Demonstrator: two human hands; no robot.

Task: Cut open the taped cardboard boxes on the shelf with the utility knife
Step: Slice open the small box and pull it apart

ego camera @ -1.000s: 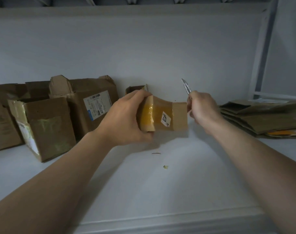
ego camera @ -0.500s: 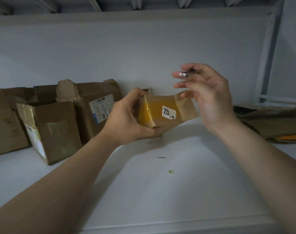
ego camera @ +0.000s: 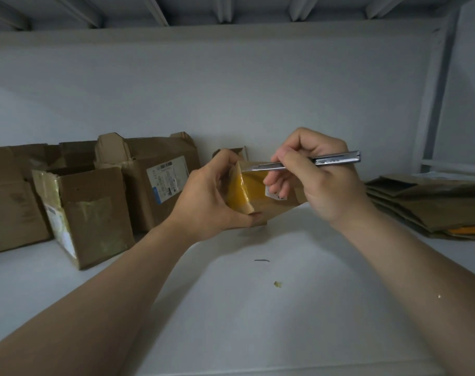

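The small cardboard box (ego camera: pixel 248 195) banded with yellow tape is held up just over the white shelf (ego camera: pixel 244 308), close to the back wall, with the left hand (ego camera: pixel 206 202) in a closed grip around its left end. The right hand (ego camera: pixel 321 183) has its grip closed on the silver utility knife (ego camera: pixel 327 160), held like a pen, blade pointing left along the box's top edge. Opened boxes (ego camera: pixel 95 213) stand at the left, and flattened cardboard (ego camera: pixel 426 202) lies stacked at the right.

Bare left hand (ego camera: pixel 204 202), bare right hand (ego camera: pixel 323 183): slim fingers, knuckle creases showing. Short thumbnail (ego camera: pixel 256 217) on left hand. Bare left forearm (ego camera: pixel 95 302) and right forearm (ego camera: pixel 420 280), smooth and lean, uncovered to frame edge. Tiny pale speck (ego camera: pixel 439 296) on right forearm. Finer detail blurred.
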